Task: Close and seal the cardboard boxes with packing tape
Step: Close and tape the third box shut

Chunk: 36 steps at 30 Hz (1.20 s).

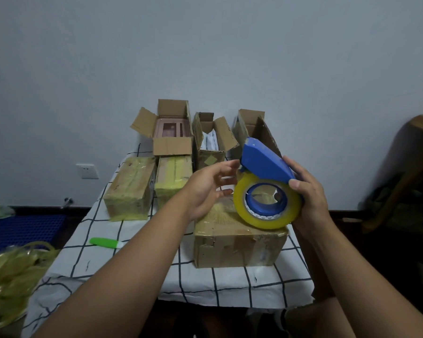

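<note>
My right hand (310, 193) grips a blue tape dispenser (264, 164) loaded with a roll of yellowish packing tape (266, 211), held above a closed cardboard box (237, 245) at the table's front. My left hand (210, 189) hovers just left of the dispenser, fingers loosely spread, fingertips near the roll. Two boxes wrapped in tape (130, 189) (172, 179) lie behind on the left. Three boxes stand with flaps up at the back: one with a pink item (171, 132), a narrow middle one (211, 140), and one (250, 128) partly hidden by the dispenser.
A white cloth with a dark grid covers the table (108, 240). A green-handled knife (105, 242) lies on it at front left. A heap of used yellowish tape (10, 279) sits at lower left, a blue crate (22, 228) beyond it. A wooden piece of furniture (410, 172) stands right.
</note>
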Each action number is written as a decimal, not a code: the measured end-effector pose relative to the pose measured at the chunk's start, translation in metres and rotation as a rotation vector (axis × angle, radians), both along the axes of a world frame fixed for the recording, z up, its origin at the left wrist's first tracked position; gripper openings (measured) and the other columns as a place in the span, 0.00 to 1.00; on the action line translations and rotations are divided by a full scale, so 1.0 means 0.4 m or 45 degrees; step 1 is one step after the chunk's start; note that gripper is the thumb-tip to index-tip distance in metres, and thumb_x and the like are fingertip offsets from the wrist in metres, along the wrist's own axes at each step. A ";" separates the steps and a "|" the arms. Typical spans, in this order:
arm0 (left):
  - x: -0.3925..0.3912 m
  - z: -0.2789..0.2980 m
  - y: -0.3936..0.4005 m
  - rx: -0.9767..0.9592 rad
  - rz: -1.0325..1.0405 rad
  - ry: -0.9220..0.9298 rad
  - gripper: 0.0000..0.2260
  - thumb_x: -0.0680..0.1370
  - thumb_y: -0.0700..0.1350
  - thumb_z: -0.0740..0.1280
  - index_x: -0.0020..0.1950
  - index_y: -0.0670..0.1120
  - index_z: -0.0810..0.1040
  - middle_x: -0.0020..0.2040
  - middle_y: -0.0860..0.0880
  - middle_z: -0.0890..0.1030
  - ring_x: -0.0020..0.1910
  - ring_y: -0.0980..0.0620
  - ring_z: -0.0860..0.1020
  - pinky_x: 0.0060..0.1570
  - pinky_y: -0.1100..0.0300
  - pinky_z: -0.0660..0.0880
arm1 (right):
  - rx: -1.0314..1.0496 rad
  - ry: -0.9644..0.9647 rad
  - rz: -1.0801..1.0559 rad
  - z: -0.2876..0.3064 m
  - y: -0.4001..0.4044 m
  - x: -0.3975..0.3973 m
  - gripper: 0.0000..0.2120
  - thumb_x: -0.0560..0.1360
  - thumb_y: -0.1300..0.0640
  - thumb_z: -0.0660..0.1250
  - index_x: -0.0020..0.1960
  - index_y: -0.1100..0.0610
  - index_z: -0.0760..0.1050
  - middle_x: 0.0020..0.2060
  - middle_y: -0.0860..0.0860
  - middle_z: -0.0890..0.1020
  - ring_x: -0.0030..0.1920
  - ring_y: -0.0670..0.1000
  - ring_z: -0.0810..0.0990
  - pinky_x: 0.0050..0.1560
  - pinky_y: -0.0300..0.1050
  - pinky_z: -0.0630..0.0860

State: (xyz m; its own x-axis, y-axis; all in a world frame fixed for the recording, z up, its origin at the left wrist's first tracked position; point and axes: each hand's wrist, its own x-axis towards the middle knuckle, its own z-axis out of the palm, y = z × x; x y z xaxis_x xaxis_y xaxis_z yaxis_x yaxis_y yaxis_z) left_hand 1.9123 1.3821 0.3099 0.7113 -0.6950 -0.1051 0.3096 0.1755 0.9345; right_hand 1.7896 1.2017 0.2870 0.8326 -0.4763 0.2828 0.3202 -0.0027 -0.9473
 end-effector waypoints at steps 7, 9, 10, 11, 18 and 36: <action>0.012 0.004 -0.004 0.073 -0.010 -0.035 0.09 0.80 0.38 0.62 0.50 0.42 0.82 0.45 0.45 0.83 0.47 0.50 0.79 0.58 0.51 0.76 | -0.006 0.002 0.018 -0.003 -0.003 0.008 0.31 0.63 0.45 0.68 0.65 0.49 0.76 0.63 0.57 0.78 0.57 0.58 0.82 0.47 0.47 0.81; 0.014 -0.001 -0.002 0.095 -0.031 -0.042 0.08 0.80 0.39 0.62 0.52 0.42 0.81 0.46 0.45 0.83 0.48 0.50 0.80 0.58 0.51 0.75 | -0.002 0.007 0.019 -0.006 -0.006 0.010 0.31 0.63 0.45 0.68 0.66 0.49 0.76 0.63 0.57 0.78 0.57 0.58 0.81 0.48 0.48 0.81; 0.014 -0.003 -0.002 0.105 -0.054 -0.045 0.07 0.80 0.39 0.63 0.53 0.43 0.81 0.47 0.46 0.83 0.48 0.50 0.80 0.58 0.52 0.75 | -0.004 0.010 0.024 -0.007 -0.007 0.011 0.31 0.63 0.45 0.68 0.66 0.49 0.76 0.63 0.57 0.78 0.58 0.59 0.81 0.49 0.49 0.81; 0.015 -0.006 -0.001 0.108 -0.073 -0.044 0.07 0.80 0.40 0.64 0.54 0.44 0.80 0.48 0.46 0.82 0.49 0.49 0.80 0.57 0.52 0.74 | -0.005 0.013 0.032 -0.007 -0.008 0.013 0.31 0.63 0.45 0.68 0.66 0.49 0.76 0.63 0.57 0.78 0.58 0.59 0.81 0.50 0.50 0.81; 0.029 -0.011 0.000 0.170 -0.116 -0.187 0.05 0.81 0.42 0.64 0.53 0.44 0.78 0.50 0.44 0.80 0.53 0.47 0.76 0.61 0.48 0.70 | -0.038 0.038 0.083 -0.001 -0.013 0.018 0.31 0.64 0.44 0.68 0.66 0.49 0.76 0.60 0.55 0.80 0.57 0.58 0.82 0.48 0.49 0.82; 0.046 0.064 0.043 0.331 -0.181 -0.192 0.11 0.82 0.35 0.59 0.41 0.44 0.73 0.35 0.48 0.74 0.32 0.54 0.73 0.35 0.62 0.74 | -0.053 0.074 0.094 0.016 -0.013 0.027 0.28 0.62 0.44 0.69 0.63 0.47 0.78 0.60 0.54 0.79 0.55 0.55 0.83 0.47 0.47 0.82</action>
State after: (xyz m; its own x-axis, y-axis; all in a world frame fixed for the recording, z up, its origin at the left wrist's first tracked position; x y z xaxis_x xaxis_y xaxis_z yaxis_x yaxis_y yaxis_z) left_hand 1.9307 1.3992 0.3355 0.6300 -0.7523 -0.1926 0.1684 -0.1098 0.9796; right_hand 1.8004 1.1966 0.2934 0.8806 -0.4021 0.2509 0.2652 -0.0207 -0.9640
